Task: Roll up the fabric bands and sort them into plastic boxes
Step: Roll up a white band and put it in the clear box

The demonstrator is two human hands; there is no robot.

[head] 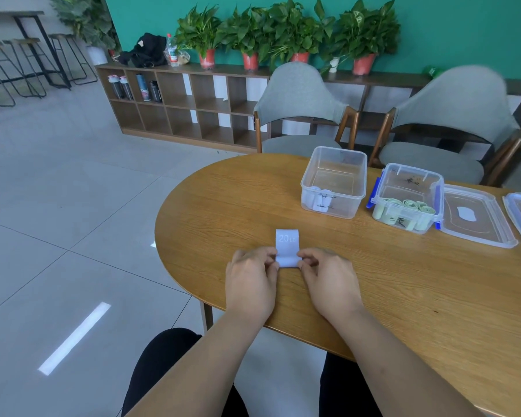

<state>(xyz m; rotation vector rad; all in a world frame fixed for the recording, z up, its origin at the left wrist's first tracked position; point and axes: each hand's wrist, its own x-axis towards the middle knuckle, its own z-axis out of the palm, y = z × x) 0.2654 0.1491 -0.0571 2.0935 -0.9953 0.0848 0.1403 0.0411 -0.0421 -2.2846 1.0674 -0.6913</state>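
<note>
A pale lilac fabric band (287, 246) is printed with white "20 LB". The bench (403, 281) is marked by honey-brown wood grain. The left box (346, 206) is clear; blue clips are carried by the clear right box (413, 167), and light green rolls (409, 204) are held in it.

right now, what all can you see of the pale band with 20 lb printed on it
The fabric band is pale bluish white, thin and soft-looking, with "20 LB" printed faintly on its flat far part. It lies on the wooden table, running away from the person. Its near end is rolled into a small cylinder lying crosswise. The left hand pinches the roll's left end and the right hand pinches its right end.
</note>
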